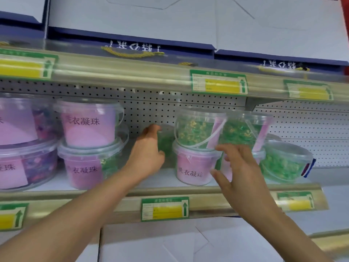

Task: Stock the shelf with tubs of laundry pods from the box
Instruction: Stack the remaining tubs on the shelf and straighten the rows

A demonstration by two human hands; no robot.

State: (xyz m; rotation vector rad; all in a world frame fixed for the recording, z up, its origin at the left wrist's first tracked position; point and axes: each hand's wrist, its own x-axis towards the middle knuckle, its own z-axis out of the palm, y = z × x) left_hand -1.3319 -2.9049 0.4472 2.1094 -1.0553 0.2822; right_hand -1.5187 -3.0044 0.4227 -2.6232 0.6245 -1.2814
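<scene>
on the shelf (170, 178), left hand (149, 156) grips a green tub (166, 142); right hand (238, 167) spread, empty.

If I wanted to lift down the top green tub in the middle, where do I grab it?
Grip the top green tub round its clear wall just under the lid, coming straight in from the front with a hand on either side. It stands upright on a pink-labelled tub, with another tub close on its right, so sliding it forward looks safest. Its thin white handle hangs loose and may swing.
</scene>
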